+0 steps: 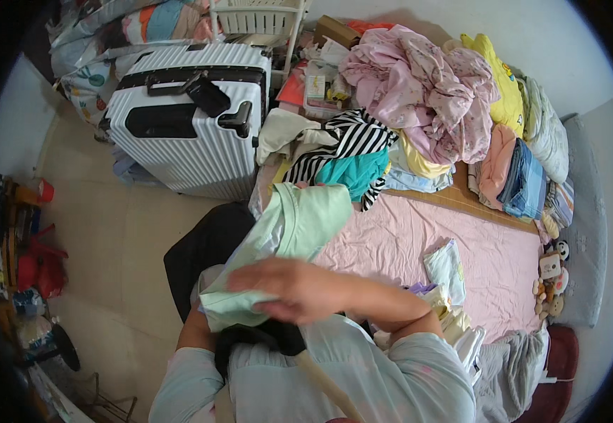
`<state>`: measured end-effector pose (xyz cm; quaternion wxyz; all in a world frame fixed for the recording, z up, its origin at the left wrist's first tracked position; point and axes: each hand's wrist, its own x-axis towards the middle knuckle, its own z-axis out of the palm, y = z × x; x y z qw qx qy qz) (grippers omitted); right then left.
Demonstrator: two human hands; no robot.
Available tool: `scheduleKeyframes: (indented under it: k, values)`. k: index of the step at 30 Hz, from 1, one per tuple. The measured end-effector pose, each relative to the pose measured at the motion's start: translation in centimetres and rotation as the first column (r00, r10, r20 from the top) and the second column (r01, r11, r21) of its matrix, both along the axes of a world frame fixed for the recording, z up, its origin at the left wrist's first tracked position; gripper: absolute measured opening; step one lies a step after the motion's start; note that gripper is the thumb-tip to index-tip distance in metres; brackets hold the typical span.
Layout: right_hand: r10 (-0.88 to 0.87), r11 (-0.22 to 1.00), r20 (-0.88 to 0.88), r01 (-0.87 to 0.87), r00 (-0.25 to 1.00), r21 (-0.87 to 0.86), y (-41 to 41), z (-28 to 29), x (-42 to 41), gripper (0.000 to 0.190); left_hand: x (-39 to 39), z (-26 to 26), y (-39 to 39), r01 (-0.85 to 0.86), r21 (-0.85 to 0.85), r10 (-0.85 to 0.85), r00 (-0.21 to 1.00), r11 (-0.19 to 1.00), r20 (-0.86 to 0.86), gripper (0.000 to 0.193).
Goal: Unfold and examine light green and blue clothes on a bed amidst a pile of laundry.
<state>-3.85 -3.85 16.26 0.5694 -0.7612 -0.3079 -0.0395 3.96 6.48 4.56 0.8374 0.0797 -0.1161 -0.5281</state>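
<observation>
A pale green garment (311, 217), probably a shirt, hangs over my left forearm in front of my chest. Most of my left hand (302, 185) is hidden under the cloth; only fingertips show at its far edge, by the collar-like band. Blurred, my right hand (280, 288) lies across the near part of the garment, thumb apart from the fingers. Just beyond the cloth are a turquoise garment (354, 169) and a black-and-white striped garment (359, 132). Below the green cloth, black fabric (264, 336) rests at my waist.
A white ribbed suitcase (190, 148) stands ahead on the left. Pink floral bedding (422, 90) is heaped at the back. Folded jeans (522, 180) and a folded light garment (446, 269) lie on the pink-sheeted bed (380, 232). Plush toys (549, 285) line the right side.
</observation>
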Motion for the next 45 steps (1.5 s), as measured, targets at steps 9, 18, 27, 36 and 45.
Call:
scheduleKeyframes:
  k: [9, 18, 27, 36, 45]
  values:
    - [-0.217, 0.926, -0.780, 0.377, 0.587, 0.026, -12.4, -2.3, 1.1, 0.091, -0.8, -3.0, 5.6, -0.035, 0.143, 0.013, 0.989, 0.989, 0.149, 0.032]
    - [-0.357, 0.741, -0.903, 0.661, 0.238, -0.119, -14.2, -3.8, -1.9, 0.036, 0.1, -5.6, 3.2, 0.003, 0.305, -0.088, 0.961, 0.952, 0.263, 0.041]
    - [-0.596, 0.495, -0.753, 0.866, 0.278, -0.072, -15.9, -4.0, -6.9, 0.028, 2.2, -2.0, 0.4, 0.041, 0.392, -0.011, 0.997, 0.919, -0.078, 0.054]
    - [-0.466, 0.374, -0.826, 0.917, 0.318, 0.142, -18.5, -1.0, -14.1, 0.029, 4.2, 2.7, -4.4, -0.135, 0.581, -0.339, 0.699, 0.803, 0.630, 0.045]
    - [-0.665, 0.494, -0.691, 0.528, -0.283, -0.691, -24.8, -17.0, -21.9, 0.062, 1.3, -11.3, -7.1, -0.123, 0.957, -0.663, 0.697, 0.264, 0.273, 0.083]
